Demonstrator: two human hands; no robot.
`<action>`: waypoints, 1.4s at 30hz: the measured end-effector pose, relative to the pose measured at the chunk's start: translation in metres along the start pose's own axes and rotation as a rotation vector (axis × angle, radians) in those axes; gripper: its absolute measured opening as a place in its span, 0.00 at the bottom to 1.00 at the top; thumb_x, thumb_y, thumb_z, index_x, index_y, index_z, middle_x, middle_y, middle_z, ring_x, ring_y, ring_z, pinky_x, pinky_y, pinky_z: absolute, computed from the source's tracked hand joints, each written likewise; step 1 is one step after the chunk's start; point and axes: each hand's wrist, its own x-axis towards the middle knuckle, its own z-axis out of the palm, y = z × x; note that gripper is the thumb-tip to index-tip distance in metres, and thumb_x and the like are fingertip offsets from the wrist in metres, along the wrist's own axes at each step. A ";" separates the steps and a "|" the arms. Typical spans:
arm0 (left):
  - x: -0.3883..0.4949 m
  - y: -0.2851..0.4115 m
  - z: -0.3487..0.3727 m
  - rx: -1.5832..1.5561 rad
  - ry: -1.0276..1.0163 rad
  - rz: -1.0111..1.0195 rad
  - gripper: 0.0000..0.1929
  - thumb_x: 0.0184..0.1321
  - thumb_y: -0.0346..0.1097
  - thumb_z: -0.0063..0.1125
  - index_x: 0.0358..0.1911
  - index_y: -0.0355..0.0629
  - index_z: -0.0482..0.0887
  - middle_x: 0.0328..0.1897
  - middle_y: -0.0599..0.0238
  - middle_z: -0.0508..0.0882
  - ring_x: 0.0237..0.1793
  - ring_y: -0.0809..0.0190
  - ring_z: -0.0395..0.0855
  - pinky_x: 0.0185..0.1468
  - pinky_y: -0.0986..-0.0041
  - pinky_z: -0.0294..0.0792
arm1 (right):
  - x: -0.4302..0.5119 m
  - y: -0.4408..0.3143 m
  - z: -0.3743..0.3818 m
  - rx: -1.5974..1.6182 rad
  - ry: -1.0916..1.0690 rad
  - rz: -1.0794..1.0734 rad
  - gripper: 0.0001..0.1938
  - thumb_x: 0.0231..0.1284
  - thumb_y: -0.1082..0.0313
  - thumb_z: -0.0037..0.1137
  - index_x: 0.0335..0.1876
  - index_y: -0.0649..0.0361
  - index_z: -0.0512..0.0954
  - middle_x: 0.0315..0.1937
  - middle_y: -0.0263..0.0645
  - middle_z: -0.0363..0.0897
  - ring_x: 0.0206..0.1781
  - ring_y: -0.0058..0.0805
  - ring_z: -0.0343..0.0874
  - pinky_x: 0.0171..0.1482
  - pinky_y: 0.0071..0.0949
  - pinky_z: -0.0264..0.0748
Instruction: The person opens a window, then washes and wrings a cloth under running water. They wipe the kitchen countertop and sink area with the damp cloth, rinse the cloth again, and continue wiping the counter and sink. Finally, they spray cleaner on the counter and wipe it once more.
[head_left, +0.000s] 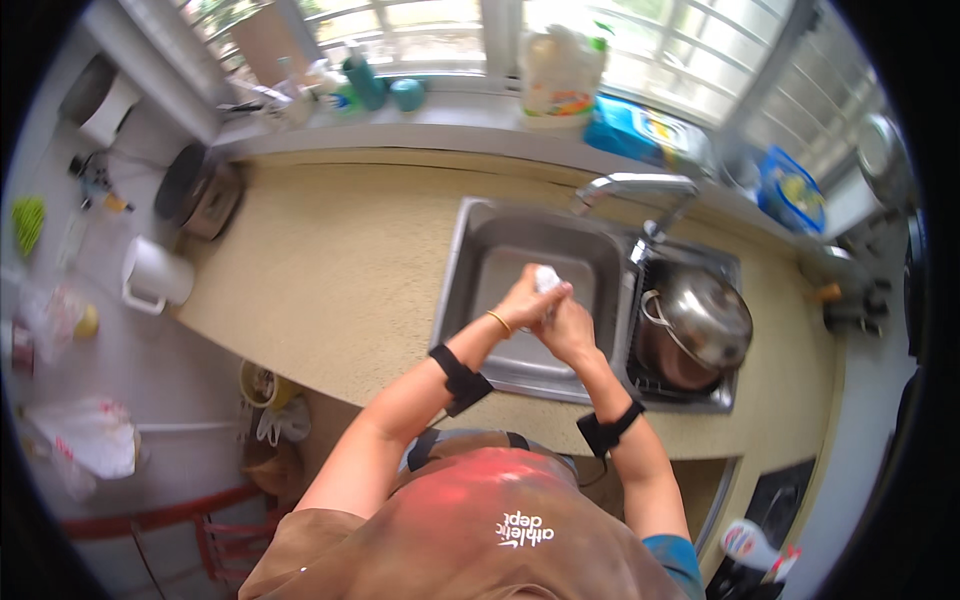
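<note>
Both of my hands meet over the left basin of a stainless steel sink (457, 247). My left hand (529, 300), with a yellow bangle at the wrist, is closed around a whitish, crumpled-looking thing (547, 278), perhaps a cloth; blur hides what it is. My right hand (568, 326) presses against the same bundle from the right, its fingers curled on it. A chrome faucet (637, 182) stands behind the basin, its spout swung to the left. No water stream can be made out.
A lidded steel pot (705, 322) fills the right basin. Bottles and a blue wipes pack (626, 127) line the window sill. At the counter's left end are a white pitcher (157, 276) and a dark appliance (201, 191). A yellow bin (264, 384) stands below.
</note>
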 end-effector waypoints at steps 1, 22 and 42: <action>-0.003 0.001 -0.002 -0.050 0.066 0.002 0.25 0.58 0.53 0.57 0.47 0.39 0.71 0.37 0.64 0.78 0.37 0.68 0.75 0.43 0.77 0.69 | -0.002 -0.006 0.001 0.265 0.046 -0.119 0.28 0.43 0.59 0.66 0.45 0.68 0.65 0.36 0.51 0.77 0.36 0.46 0.80 0.38 0.36 0.76; -0.105 -0.024 -0.234 -0.413 -0.141 0.289 0.12 0.63 0.39 0.54 0.42 0.38 0.77 0.37 0.69 0.80 0.38 0.74 0.75 0.42 0.80 0.69 | 0.048 -0.166 0.083 1.144 -0.236 0.022 0.14 0.66 0.60 0.44 0.29 0.60 0.75 0.20 0.29 0.72 0.19 0.16 0.68 0.19 0.19 0.62; -0.161 -0.052 -0.480 -0.029 0.240 0.399 0.07 0.55 0.33 0.62 0.29 0.38 0.80 0.33 0.64 0.82 0.36 0.70 0.78 0.43 0.78 0.70 | 0.108 -0.398 0.201 0.855 -0.195 -0.308 0.23 0.44 0.61 0.69 0.45 0.57 0.72 0.36 0.35 0.75 0.40 0.24 0.75 0.42 0.26 0.72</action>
